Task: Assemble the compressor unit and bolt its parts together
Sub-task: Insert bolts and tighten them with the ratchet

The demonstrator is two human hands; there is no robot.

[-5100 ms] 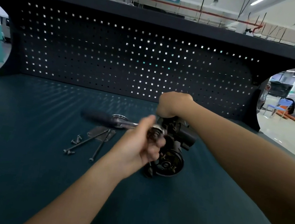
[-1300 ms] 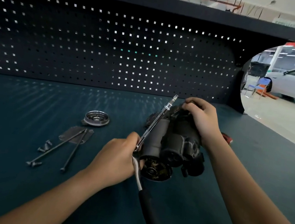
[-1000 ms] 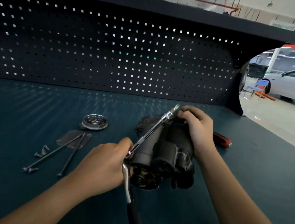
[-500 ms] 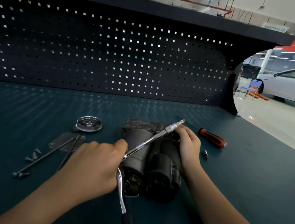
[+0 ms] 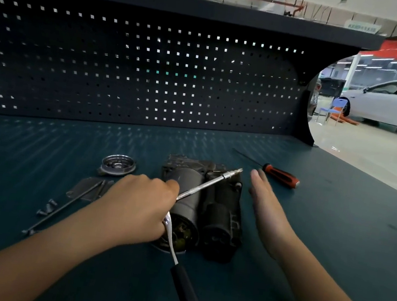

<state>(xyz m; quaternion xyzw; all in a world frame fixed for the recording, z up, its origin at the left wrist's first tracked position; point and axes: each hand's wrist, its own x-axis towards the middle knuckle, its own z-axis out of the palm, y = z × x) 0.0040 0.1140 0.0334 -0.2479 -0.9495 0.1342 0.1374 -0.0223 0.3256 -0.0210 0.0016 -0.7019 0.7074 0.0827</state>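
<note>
Black and grey, the compressor unit (image 5: 219,212) lies on the teal bench (image 5: 332,245) between the hands. The left hand (image 5: 138,208) grips the head of a ratchet wrench (image 5: 184,288), its silver shaft slanting over the unit. The right hand (image 5: 266,211) is open, fingers straight, just beside the unit, with a screwdriver (image 5: 280,178) beyond its fingertips.

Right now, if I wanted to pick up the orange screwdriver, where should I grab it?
The screwdriver lies flat on the bench, with its thin shaft pointing toward the back left. It is probably best to grab the fat orange-and-black handle, coming down from above with fingers across it. The open right hand is the nearer one.
</note>
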